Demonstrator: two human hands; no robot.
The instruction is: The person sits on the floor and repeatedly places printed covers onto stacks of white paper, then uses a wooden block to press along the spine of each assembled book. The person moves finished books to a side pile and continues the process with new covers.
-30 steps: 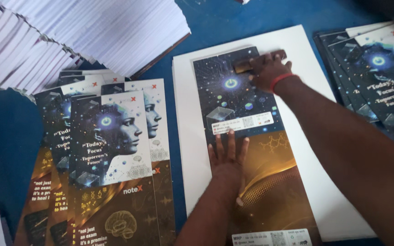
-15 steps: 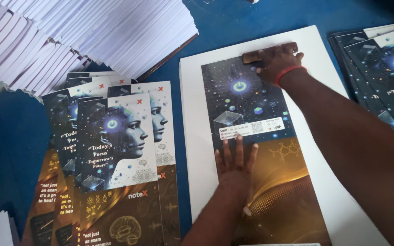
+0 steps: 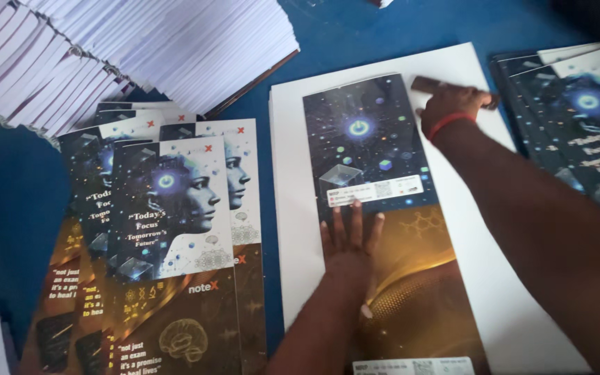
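Observation:
A long printed cover sheet (image 3: 369, 139), dark starry blue above and gold below, lies on a stack of white boards (image 3: 287, 208). My left hand (image 3: 352, 236) presses flat on the middle of the sheet with its fingers spread. My right hand (image 3: 453, 104), a red band on its wrist, rests at the sheet's upper right edge. It grips a small brown block (image 3: 423, 84) against the white board. My right forearm crosses the right side of the board.
A fanned pile of the same printed covers (image 3: 168, 229) lies at the left on the blue table (image 3: 8, 208). Stacks of white page blocks (image 3: 140, 48) fill the upper left. More covers (image 3: 578, 118) are piled at the right edge.
My right hand has slid the brown block from the top middle of the sheet over to its upper right edge. My left hand stays pressed on the sheet.

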